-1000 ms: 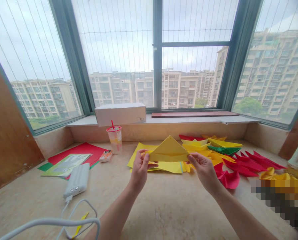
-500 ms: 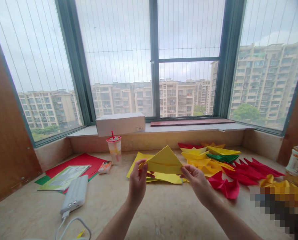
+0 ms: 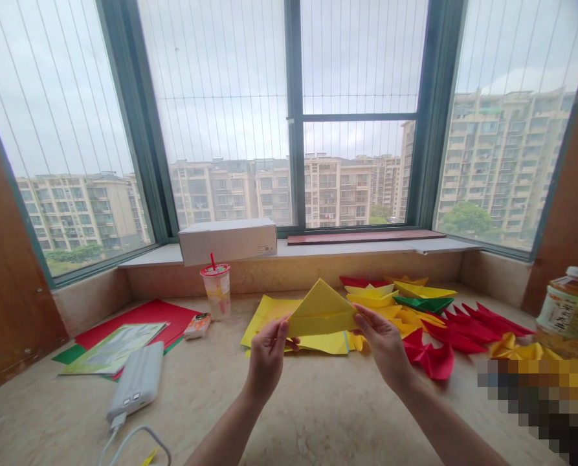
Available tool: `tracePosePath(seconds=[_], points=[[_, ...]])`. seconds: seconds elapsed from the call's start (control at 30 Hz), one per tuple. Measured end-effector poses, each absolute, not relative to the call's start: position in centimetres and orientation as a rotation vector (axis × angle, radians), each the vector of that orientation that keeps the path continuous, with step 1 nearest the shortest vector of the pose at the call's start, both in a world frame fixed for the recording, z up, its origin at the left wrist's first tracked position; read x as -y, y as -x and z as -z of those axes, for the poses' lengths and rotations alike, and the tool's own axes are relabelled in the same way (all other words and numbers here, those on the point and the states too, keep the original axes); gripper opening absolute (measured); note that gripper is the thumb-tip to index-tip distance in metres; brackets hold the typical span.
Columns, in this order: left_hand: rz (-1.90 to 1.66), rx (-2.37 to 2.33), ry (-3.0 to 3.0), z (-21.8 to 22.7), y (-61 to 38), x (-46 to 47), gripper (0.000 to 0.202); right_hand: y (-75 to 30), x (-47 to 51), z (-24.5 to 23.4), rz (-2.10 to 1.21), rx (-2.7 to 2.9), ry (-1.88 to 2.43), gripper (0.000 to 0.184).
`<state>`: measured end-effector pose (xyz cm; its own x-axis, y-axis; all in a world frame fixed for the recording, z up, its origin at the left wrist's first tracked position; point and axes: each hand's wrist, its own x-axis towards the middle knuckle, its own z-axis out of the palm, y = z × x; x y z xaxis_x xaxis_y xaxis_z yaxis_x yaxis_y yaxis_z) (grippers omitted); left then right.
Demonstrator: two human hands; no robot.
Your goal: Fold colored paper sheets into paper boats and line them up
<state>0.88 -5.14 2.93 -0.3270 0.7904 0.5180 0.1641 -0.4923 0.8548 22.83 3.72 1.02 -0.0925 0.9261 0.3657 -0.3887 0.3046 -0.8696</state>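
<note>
With my left hand (image 3: 268, 349) and right hand (image 3: 382, 340), I am pinching opposite lower corners of a folded yellow paper (image 3: 320, 310), holding it peak-up just below the frame's centre, before yellow sheets (image 3: 261, 318).

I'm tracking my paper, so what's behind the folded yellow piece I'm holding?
Behind the folded yellow paper, yellow sheets show to its left and below, with folded yellow shapes to its right; whatever lies directly behind it is covered.

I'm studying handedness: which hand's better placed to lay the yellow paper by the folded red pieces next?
Right hand, likely: pinching the yellow paper, it's nearer the folded red pieces than the left hand.
</note>
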Motion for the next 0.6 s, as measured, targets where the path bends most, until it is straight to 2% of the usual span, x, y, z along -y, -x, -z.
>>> tracePosePath(seconds=[0.13,0.27,0.4,0.6], points=[[-1.902,-1.264,-1.397,-2.9,-1.1,5.1,0.045,-22.7,-3.5,-1.3,-1.261,1.154,0.593,0.053],[-1.897,-1.35,-1.382,-2.5,-0.8,4.6,0.044,-22.4,-3.6,-0.7,-1.243,1.177,0.645,0.041],[-1.869,-1.493,-1.421,-1.8,-0.1,4.1,0.041,-22.1,-3.5,-0.1,-1.154,1.27,0.712,0.039],[-1.752,-1.655,-1.874,-1.3,-0.3,4.2,0.041,-22.6,-3.7,-0.2,-0.949,1.309,0.803,0.044]])
